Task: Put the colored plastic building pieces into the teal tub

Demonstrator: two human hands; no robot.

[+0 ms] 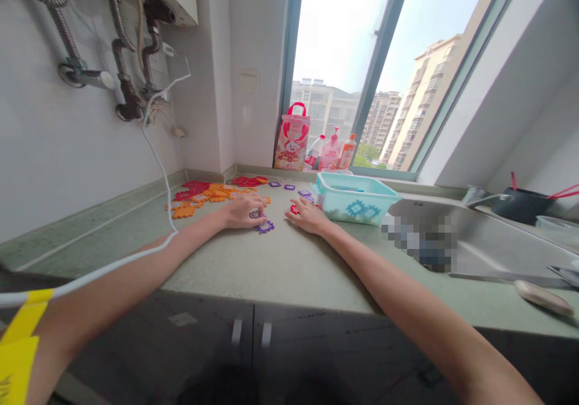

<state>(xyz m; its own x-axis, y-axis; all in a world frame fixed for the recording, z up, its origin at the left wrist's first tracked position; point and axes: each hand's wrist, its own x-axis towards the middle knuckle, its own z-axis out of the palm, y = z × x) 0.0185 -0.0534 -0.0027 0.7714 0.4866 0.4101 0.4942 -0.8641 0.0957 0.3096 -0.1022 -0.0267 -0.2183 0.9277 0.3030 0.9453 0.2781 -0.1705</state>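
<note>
My left hand is over the counter, its thumb and fingers curled around a small purple interlocking puzzle piece. Just below its fingertips lies another purple puzzle piece with a pale label. My right hand is a short way to the right, with finger and thumb closed about a red puzzle piece. Beyond it, more purple pieces lie on the counter. Orange pieces and red pieces are spread behind my left hand. A light-blue plastic tub with blue pieces showing through its side stands beside my right hand.
A steel sink is to the right, with a dark pot behind it. A pink bag and several bottles line the windowsill. A white cable hangs across my left forearm.
</note>
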